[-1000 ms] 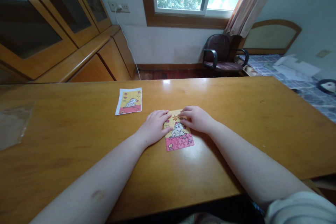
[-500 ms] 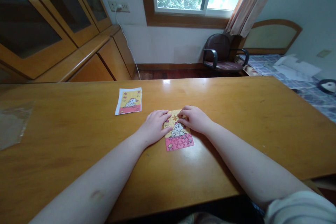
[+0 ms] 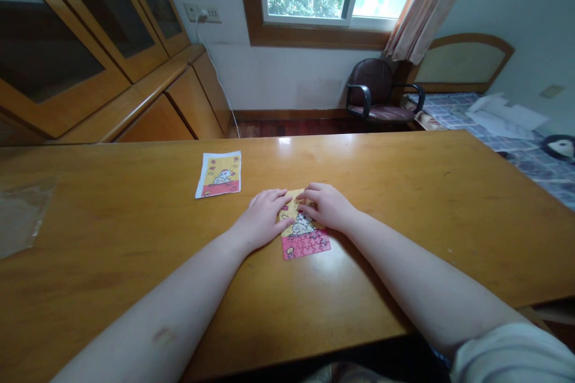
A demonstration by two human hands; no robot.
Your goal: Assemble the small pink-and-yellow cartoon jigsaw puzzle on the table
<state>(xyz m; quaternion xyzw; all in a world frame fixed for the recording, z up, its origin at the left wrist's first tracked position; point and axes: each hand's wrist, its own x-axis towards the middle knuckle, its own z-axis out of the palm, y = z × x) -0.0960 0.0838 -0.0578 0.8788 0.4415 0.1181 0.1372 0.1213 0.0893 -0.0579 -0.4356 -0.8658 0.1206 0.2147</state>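
Note:
A jigsaw puzzle (image 3: 307, 243) lies flat on the wooden table, yellow above and pink below, with a white cartoon animal in the middle. My left hand (image 3: 265, 215) rests along its left edge, palm down, fingers stretched out and thumb on the puzzle. From the right, my right hand (image 3: 327, 206) reaches over the upper part with bent fingers. Its thumb and fingertips press at the place of a gap, around a small puzzle piece that they mostly hide. Up to the left lies a picture card (image 3: 221, 176) with the same design and a white border.
A clear plastic sheet or bag (image 3: 24, 212) lies on the table (image 3: 381, 287) at the far left. Beyond the far edge stand a wooden cabinet (image 3: 148, 114), an office chair (image 3: 375, 93) and a bed (image 3: 516, 143) with white papers on it.
My right hand has moved slightly left, so its fingers now cover the gap that showed in the puzzle's upper part. My left hand stays in place.

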